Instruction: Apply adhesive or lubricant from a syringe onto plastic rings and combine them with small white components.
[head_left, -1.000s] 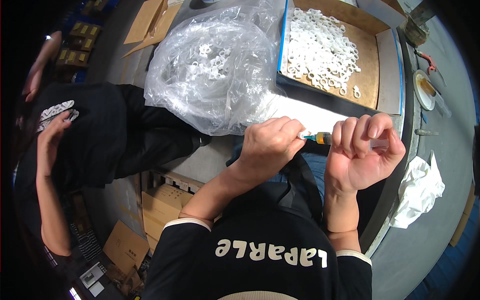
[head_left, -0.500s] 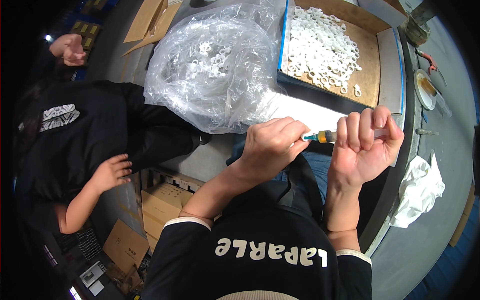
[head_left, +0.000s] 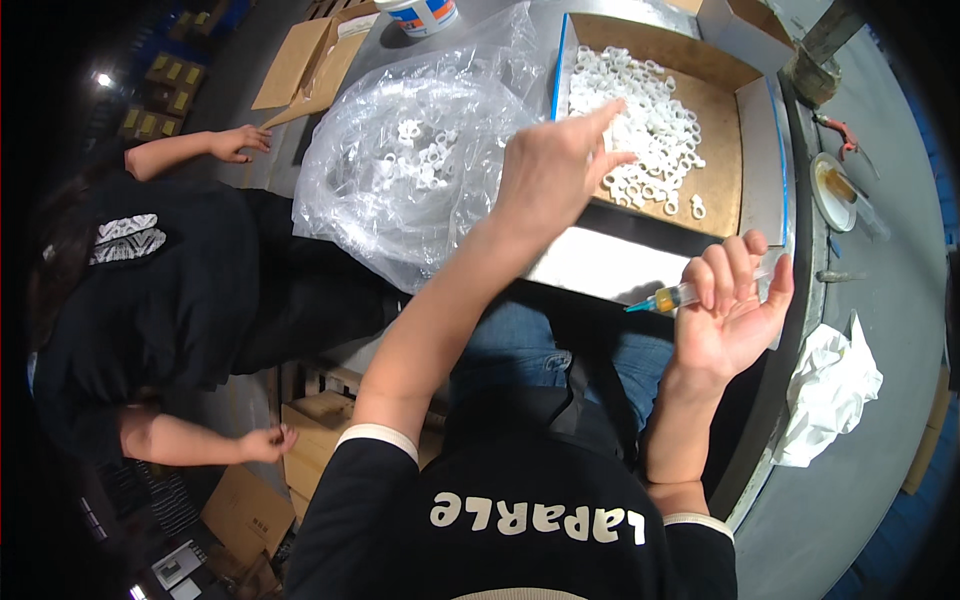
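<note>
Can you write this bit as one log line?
left hand: open, over white rings in box | right hand: holding syringe, blue tip pointing left | bag: more white rings inside

The small rings (head_left: pixel 660 135) are white. Their box (head_left: pixel 718 190) is brown inside with bright blue edges. The syringe (head_left: pixel 672 298) has yellow-brown stuff and a blue-green tip (head_left: pixel 637 306). The table (head_left: pixel 870 290) is grey. The near shirt (head_left: pixel 540 562) is black with cream sleeve edges.
</note>
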